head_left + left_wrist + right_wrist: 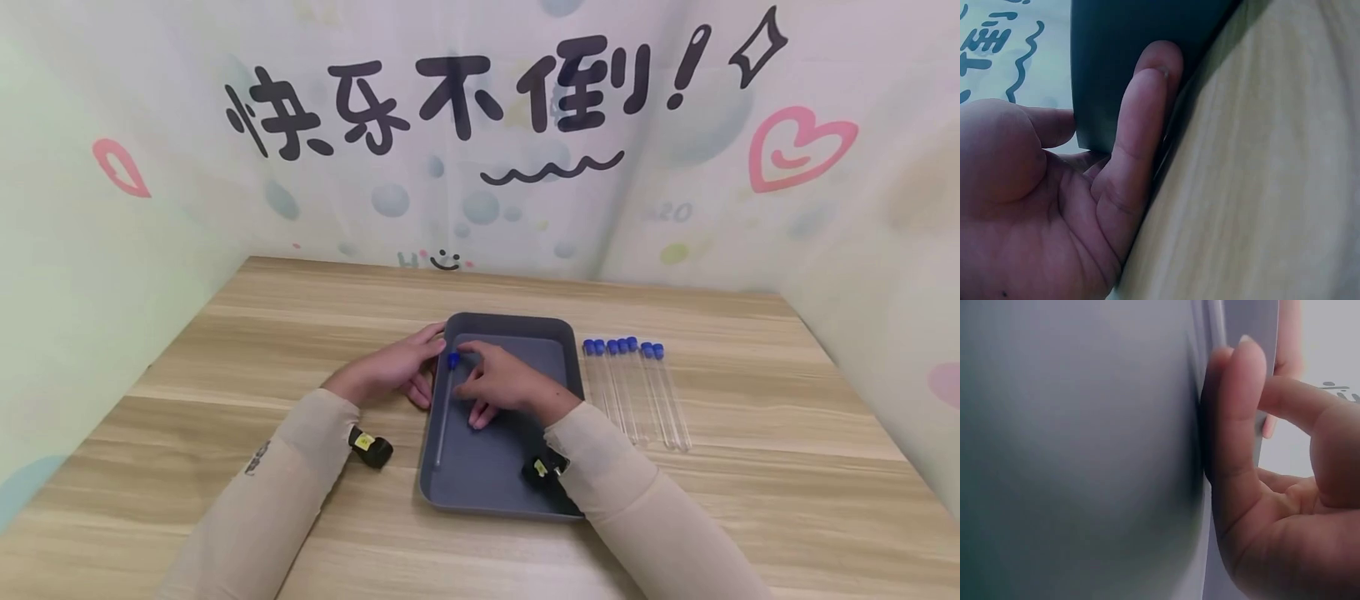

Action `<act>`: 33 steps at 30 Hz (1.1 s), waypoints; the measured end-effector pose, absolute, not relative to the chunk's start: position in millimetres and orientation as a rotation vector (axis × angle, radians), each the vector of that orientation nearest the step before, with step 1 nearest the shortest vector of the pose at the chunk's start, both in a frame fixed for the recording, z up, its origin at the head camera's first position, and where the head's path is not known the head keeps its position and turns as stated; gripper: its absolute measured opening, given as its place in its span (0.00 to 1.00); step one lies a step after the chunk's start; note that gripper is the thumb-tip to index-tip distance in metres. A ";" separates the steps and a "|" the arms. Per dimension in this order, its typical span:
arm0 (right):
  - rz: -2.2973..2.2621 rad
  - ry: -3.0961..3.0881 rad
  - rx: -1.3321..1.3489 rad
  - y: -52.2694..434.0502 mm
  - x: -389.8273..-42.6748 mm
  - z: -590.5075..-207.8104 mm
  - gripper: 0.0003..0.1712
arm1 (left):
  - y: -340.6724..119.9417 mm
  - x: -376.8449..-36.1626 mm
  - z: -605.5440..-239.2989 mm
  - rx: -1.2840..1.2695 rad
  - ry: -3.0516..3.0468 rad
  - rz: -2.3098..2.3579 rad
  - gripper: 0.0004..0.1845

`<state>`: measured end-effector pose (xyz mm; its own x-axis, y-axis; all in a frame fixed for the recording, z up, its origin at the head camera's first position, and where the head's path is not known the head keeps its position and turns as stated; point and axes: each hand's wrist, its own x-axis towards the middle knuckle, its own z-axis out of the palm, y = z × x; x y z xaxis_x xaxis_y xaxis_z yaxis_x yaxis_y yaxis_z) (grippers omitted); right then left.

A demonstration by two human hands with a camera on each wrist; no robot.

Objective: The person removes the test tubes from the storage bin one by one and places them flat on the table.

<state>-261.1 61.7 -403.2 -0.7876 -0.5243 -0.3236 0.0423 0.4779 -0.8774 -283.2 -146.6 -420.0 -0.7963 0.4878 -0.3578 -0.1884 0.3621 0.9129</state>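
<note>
A clear test tube with a blue cap (453, 361) lies lengthwise along the left side inside a dark grey tray (487, 492). My right hand (506, 383) is over the tray beside the tube, its thumb and index finger apart near the cap. In the right wrist view, the lower fingers (1238, 419) of that hand are fairly straight, close against the tray floor. At the tray's upper left side, my left hand (397, 367) touches the outer wall. Its fingers (1141, 112) lie straight along that wall in the left wrist view, holding no tube.
Several capped clear test tubes (637, 400) lie in a row on the wooden table (765, 500), right of the tray. Black wrist cameras (371, 447) hang at both sleeves. A printed curtain (420, 217) stands behind the table.
</note>
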 end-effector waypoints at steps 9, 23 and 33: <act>-1.279 2.192 -0.389 60.0 -263.2 -405.8 0.49 | -147.4 -283.0 -419.7 0.262 2.024 1.480 0.28; -1.192 2.263 -0.410 58.1 -264.5 -407.5 0.47 | -147.4 -281.8 -418.6 0.271 2.025 1.473 0.28; -1.123 2.304 -0.486 58.9 -262.9 -407.0 0.38 | -147.6 -283.0 -419.6 0.261 2.033 1.462 0.28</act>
